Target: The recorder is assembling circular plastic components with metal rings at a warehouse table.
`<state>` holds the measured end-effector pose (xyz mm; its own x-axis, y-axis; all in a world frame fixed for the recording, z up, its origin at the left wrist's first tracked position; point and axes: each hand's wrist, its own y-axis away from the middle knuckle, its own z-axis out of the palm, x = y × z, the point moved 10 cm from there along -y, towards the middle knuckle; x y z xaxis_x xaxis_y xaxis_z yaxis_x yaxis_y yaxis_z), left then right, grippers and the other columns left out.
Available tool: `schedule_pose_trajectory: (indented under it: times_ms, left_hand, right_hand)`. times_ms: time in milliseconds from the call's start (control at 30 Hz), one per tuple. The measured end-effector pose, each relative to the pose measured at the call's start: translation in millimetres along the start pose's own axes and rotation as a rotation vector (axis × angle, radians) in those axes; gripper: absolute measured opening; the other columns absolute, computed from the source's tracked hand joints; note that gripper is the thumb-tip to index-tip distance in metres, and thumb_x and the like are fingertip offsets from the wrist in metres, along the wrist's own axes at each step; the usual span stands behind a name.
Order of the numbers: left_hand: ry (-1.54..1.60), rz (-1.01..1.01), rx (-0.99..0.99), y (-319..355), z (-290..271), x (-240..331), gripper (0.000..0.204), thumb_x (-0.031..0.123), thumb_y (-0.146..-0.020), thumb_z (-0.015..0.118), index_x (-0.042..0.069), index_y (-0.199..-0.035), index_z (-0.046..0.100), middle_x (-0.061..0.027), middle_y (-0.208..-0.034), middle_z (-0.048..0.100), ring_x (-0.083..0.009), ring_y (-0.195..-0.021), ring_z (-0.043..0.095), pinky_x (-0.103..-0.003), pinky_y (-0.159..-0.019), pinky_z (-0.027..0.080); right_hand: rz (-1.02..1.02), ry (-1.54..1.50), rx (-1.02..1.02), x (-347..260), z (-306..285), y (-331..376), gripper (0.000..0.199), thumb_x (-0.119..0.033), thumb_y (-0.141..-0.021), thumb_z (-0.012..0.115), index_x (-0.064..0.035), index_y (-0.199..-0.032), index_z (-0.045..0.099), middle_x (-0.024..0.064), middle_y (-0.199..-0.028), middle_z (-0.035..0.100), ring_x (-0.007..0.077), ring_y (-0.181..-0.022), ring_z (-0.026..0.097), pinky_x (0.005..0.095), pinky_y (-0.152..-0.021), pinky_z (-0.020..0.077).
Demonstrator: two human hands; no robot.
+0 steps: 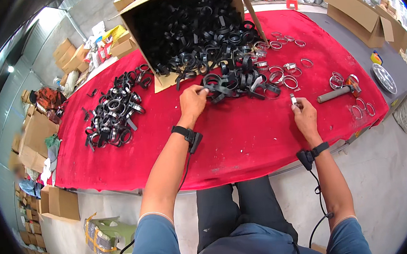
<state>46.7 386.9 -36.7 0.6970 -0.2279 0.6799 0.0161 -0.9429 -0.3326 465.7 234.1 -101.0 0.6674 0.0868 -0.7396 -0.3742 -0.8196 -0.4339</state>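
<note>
My left hand [193, 104] is closed in a pinch at the near left edge of a heap of black rings [228, 82], its fingertips on a dark ring there. Over the cloth to the right, my right hand [306, 114] pinches a small silver metal ring [293, 99], seen nearly edge-on. The heap spills out of a large cardboard box [161, 84] lying on its side, full of more black rings. Several loose silver metal rings [290, 81] lie just beyond my right hand. On the left sits another pile of black-and-silver rings [115, 113].
Red cloth [235, 158] covers the table. A hammer [334, 93] lies at the right with metal rings around it. Farther right are a round silver disc [384, 79] and an open cardboard box [363, 16] on a grey surface. Boxes and sacks line the room.
</note>
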Motion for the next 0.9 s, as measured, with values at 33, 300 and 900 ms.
schedule_pose_trajectory:
  times_ms: [33,300,900]
  left_hand:
    - [0.105,-0.089,0.046,1.4,-9.8,-10.9,0.027,0.027,-0.097,0.076,0.002,-0.107,0.082,-0.0186,-0.092,0.081,-0.0316,-0.087,0.080,-0.044,-0.078,0.062]
    - [0.573,-0.217,-0.059,77.0,-29.6,-26.9,0.025,0.020,-0.107,0.067,0.000,-0.119,0.076,-0.0058,-0.092,0.075,-0.0150,-0.077,0.075,-0.029,-0.061,0.062]
    - [0.689,0.254,-0.039,294.6,-99.1,56.1,0.055,0.049,-0.113,0.050,-0.002,-0.130,0.064,-0.0177,-0.111,0.072,-0.0267,-0.102,0.073,-0.038,-0.090,0.056]
  right_hand:
    - [0.113,-0.139,0.033,4.3,-4.6,6.0,0.024,-0.011,-0.097,0.073,0.0011,-0.118,0.074,0.0164,-0.097,0.073,0.0316,-0.084,0.072,0.0467,-0.084,0.0584]
    - [0.176,0.069,-0.341,6.5,27.1,37.5,0.042,-0.021,-0.099,0.072,0.0027,-0.133,0.069,0.0229,-0.115,0.074,0.0415,-0.093,0.073,0.0504,-0.092,0.0593]
    - [0.202,-1.075,-0.893,-236.4,54.8,161.1,0.091,-0.005,-0.076,0.094,0.0062,-0.155,0.050,0.0185,-0.147,0.061,0.0234,-0.133,0.061,0.0381,-0.111,0.0534]
